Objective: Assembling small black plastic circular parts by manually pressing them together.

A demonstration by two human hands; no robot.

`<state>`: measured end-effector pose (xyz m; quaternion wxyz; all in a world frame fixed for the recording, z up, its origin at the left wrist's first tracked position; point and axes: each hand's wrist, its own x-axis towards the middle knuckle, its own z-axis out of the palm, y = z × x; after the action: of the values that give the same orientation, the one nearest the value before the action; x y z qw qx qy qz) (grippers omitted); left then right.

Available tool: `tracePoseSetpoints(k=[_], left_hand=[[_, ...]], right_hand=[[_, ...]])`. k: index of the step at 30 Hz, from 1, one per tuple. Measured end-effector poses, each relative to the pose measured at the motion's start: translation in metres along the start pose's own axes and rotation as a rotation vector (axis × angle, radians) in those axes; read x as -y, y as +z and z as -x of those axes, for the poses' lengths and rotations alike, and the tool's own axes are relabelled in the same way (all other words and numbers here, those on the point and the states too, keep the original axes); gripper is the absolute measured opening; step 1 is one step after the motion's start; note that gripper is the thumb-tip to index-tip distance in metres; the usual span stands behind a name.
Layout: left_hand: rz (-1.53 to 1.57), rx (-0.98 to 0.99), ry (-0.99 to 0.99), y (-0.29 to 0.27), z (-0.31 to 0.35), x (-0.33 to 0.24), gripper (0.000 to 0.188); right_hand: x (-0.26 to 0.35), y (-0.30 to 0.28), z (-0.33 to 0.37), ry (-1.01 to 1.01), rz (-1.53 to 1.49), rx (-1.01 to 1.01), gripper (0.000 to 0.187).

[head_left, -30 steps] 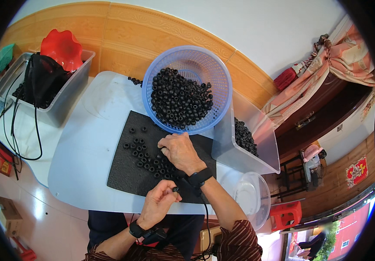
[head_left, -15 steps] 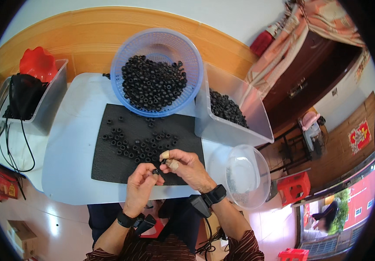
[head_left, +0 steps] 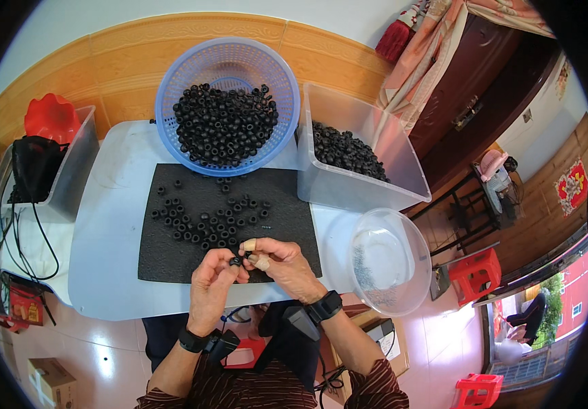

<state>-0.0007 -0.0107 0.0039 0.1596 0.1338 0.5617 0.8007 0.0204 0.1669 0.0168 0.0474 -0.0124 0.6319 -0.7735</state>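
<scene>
Over the near edge of a black textured mat (head_left: 161, 258), my two hands meet with fingertips almost touching. My left hand (head_left: 211, 283) pinches a small round black part (head_left: 235, 262) between thumb and fingers. Opposite it, my right hand (head_left: 284, 271), with tan wraps on some fingertips, grips another small black part (head_left: 248, 254). Finer detail of both pieces is hidden by the fingers. Just beyond my hands, several loose black round parts (head_left: 205, 228) with holes through them lie scattered on the mat.
A blue perforated basket (head_left: 287, 75) heaped with black parts stands behind the mat. To its right is a clear bin (head_left: 355, 191) of similar pieces. A round clear tub (head_left: 416, 262) holds small shiny bits at the right. Another bin (head_left: 83, 153) sits far left with cables.
My hands have come closer together, bringing the two black parts nearly into contact. The whole view has shifted slightly as my head moved.
</scene>
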Motion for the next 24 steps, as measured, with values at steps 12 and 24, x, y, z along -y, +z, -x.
tracePoseSetpoints(k=[12, 24], left_hand=[[0.03, 0.015, -0.013, -0.002, 0.0, 0.0, 0.012], [-0.012, 0.004, -0.025, -0.003, -0.001, 0.001, 0.012]], right_hand=[[0.021, 0.001, -0.007, 0.07, 0.019, 0.02, 0.021], [0.038, 0.01, -0.015, 0.06, 0.287, 0.008, 0.021]])
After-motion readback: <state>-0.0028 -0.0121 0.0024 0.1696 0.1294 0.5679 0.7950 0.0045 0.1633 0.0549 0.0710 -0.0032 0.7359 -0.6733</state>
